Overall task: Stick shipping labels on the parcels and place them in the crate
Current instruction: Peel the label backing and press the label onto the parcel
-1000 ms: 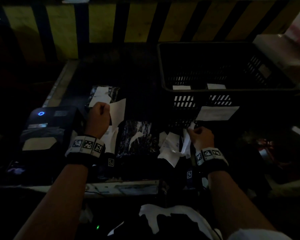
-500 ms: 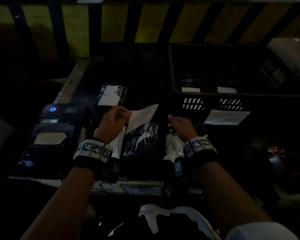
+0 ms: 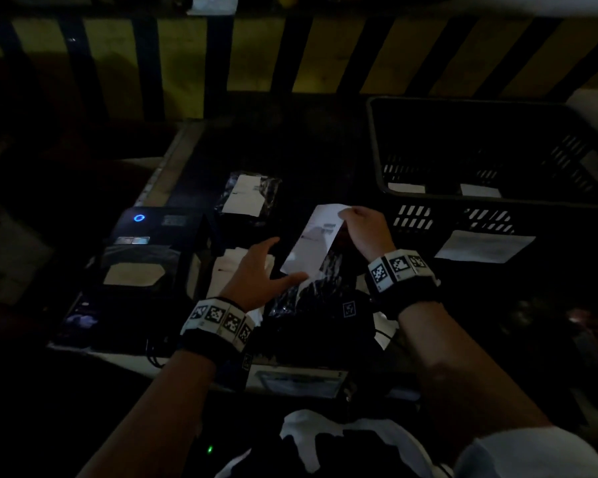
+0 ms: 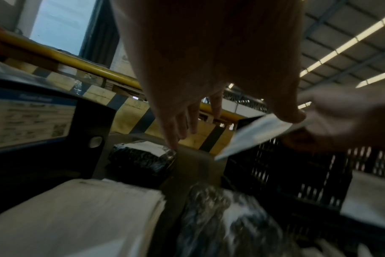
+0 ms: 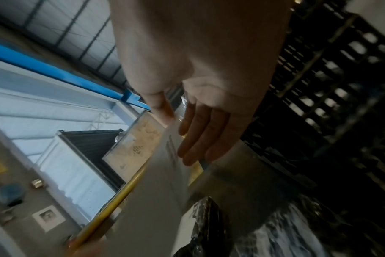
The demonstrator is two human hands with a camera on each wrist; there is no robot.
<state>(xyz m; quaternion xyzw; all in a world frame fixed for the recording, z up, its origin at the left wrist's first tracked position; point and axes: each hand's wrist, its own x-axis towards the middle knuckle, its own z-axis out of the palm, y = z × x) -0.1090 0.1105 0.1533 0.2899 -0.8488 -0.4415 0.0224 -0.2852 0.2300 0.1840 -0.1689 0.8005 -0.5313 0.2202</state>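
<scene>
The shipping label [image 3: 320, 241], earlier pinched by the left hand [image 3: 259, 274], is now being pinched by the right hand [image 3: 365, 227] above the black parcel [image 3: 311, 291]; the left fingers [image 4: 180, 125] are seemingly spread, thumb touching it.

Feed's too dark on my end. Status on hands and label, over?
Right hand pinching label's top edge. Left hand open, thumb at its lower corner. Label hanging above unlabelled black parcel, not stuck yet. Nothing in the way.
</scene>
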